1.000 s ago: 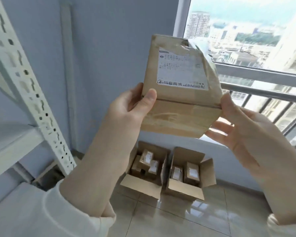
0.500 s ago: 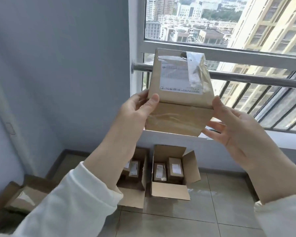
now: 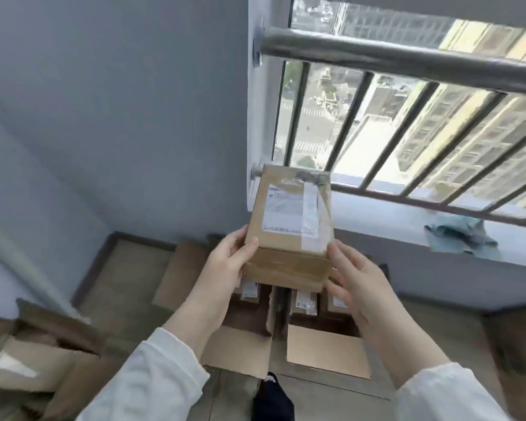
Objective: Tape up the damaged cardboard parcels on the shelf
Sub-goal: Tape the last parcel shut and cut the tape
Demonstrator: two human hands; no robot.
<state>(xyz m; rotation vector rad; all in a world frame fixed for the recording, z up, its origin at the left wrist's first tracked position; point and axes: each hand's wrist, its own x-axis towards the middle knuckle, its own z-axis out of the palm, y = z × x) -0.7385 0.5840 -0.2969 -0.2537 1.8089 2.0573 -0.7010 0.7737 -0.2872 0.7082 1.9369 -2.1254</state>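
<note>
while the left hand [image 3: 225, 262] and right hand [image 3: 357, 278] clasp its lower corners, thumbs on top, the brown taped cardboard parcel with a white label [image 3: 289, 229] hangs above two open cardboard cartons [image 3: 325, 354] on the floor below the barred window [image 3: 407, 117].

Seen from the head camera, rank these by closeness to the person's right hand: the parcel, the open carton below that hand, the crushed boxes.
1. parcel: held by the right hand.
2. open carton: on the floor below.
3. crushed boxes: far left.

One parcel [image 3: 289, 214], two hands [image 3: 225, 268] [image 3: 356, 287], two open cartons [image 3: 237, 350] [image 3: 325, 354] beneath, one cloth [image 3: 462, 235].
</note>
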